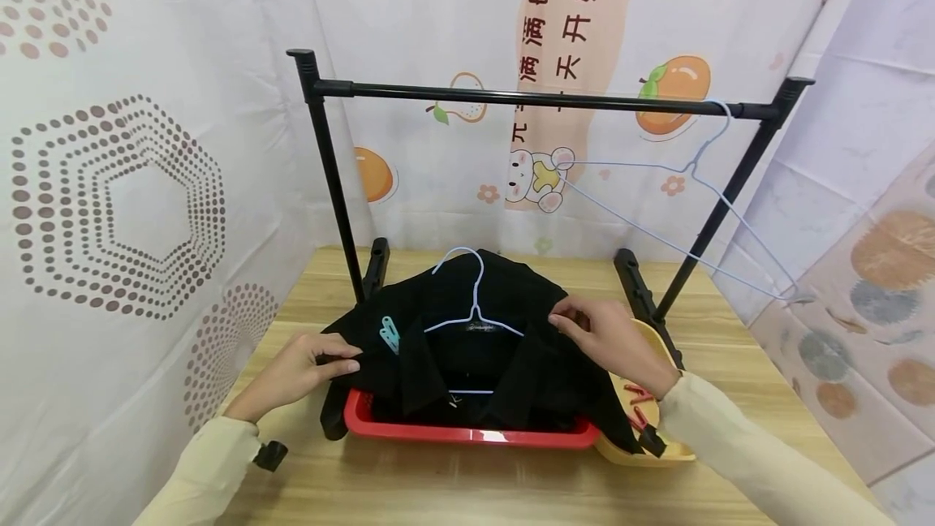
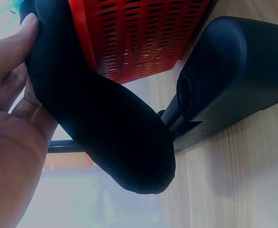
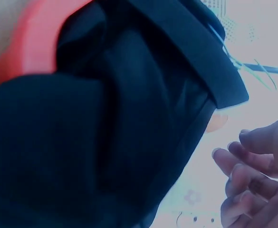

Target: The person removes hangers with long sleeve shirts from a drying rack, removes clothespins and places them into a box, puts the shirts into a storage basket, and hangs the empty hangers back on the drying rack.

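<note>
A black collared shirt (image 1: 467, 355) lies over a red basket (image 1: 467, 433), with a pale blue wire hanger (image 1: 475, 316) inside its neck. My left hand (image 1: 310, 368) pinches the fabric at the shirt's left side; in the left wrist view the thumb (image 2: 22, 40) presses on the black cloth. Beside the collar on that side, a light blue clothespin (image 1: 389, 334) is on the shirt. My right hand (image 1: 613, 339) is by the opposite shoulder, its fingers loosely bent. A gap between those fingers (image 3: 245, 178) and the cloth shows in the right wrist view.
Behind the shirt stands a black rack (image 1: 511, 96). Another blue wire hanger (image 1: 628, 226) hangs from its right end. A yellow basket (image 1: 657, 454) holding red clothespins (image 1: 639, 406) sits at the right, partly under my right arm. A rack foot (image 2: 224, 71) lies beside the red basket.
</note>
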Motion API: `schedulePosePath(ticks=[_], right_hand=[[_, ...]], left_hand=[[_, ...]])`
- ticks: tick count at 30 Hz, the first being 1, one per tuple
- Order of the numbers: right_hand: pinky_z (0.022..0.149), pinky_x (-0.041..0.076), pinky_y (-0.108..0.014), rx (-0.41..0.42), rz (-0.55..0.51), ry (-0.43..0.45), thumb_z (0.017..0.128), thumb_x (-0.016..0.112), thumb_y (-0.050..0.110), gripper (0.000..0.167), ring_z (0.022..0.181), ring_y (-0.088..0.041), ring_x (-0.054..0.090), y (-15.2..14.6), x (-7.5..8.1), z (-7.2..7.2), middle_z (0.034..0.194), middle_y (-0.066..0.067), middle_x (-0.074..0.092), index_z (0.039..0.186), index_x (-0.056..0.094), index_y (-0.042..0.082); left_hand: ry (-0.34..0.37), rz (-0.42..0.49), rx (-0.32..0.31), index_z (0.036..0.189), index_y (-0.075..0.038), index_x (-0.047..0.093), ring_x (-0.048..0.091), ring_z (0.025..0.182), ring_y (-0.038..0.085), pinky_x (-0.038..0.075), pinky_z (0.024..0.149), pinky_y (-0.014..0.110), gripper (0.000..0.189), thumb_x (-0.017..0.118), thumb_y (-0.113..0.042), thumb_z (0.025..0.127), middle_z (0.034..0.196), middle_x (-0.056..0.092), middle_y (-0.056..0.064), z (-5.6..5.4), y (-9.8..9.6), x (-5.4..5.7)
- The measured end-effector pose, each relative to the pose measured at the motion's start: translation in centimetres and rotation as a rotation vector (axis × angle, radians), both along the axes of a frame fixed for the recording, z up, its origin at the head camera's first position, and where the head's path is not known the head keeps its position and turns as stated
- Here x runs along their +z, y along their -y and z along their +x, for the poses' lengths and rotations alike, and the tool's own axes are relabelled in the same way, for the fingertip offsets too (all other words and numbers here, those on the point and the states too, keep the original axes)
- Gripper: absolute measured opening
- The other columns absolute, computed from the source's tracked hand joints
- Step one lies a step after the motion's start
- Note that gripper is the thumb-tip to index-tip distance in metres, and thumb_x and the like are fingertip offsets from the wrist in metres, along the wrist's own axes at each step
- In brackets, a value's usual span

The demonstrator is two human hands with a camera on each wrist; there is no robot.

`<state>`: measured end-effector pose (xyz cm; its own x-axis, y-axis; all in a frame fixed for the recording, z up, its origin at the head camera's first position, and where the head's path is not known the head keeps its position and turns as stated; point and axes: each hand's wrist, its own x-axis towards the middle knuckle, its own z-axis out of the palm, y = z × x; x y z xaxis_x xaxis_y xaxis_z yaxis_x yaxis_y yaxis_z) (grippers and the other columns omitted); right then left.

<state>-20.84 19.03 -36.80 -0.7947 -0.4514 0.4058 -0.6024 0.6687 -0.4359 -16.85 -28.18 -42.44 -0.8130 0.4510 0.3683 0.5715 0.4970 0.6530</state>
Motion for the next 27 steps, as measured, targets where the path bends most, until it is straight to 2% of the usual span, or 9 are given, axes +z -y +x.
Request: schedulePosePath(ticks=[8,13,21,27], right_hand=[[0.059,0.047,-0.027,0.07,-0.021,0.023,0.1,0.071,0.024,0.006,0.062,-0.007,0.052,2.6,0.7,0.0,0.073,0.014,0.058,0.099,0.073,0.018],[0.059,0.047,-0.026,0.086,-0.061,-0.007,0.1,0.072,0.026,0.007,0.064,-0.006,0.052,4.1,1.5,0.1,0.073,0.014,0.058,0.099,0.072,0.02],[0.056,0.046,-0.025,0.249,-0.119,-0.033,0.098,0.074,0.024,0.006,0.061,-0.005,0.051,7.7,2.2,0.3,0.073,0.015,0.06,0.097,0.073,0.018],[0.058,0.046,-0.024,0.329,-0.1,-0.035,0.099,0.073,0.025,0.007,0.062,-0.003,0.051,10.5,2.4,0.2,0.076,0.015,0.062,0.098,0.073,0.018]], left_hand=[[-0.013,0.004,-0.005,0.108,-0.005,0.081,0.053,0.069,0.004,0.049,0.061,0.026,0.019,0.079,-0.007,0.089,0.084,0.07,-0.011,0.1,-0.1,0.1],[-0.003,0.0,-0.003,0.108,-0.007,0.082,0.054,0.07,0.004,0.049,0.062,0.026,0.018,0.079,-0.008,0.09,0.086,0.07,-0.011,0.1,0.0,0.1],[-0.008,-0.008,0.001,0.108,-0.009,0.082,0.054,0.068,0.004,0.049,0.06,0.026,0.018,0.078,-0.006,0.09,0.085,0.071,-0.013,0.0,0.2,-0.1],[0.0,-0.025,0.011,0.109,-0.009,0.082,0.056,0.07,0.005,0.05,0.062,0.026,0.018,0.077,-0.009,0.092,0.087,0.071,-0.012,0.0,0.2,-0.2]])
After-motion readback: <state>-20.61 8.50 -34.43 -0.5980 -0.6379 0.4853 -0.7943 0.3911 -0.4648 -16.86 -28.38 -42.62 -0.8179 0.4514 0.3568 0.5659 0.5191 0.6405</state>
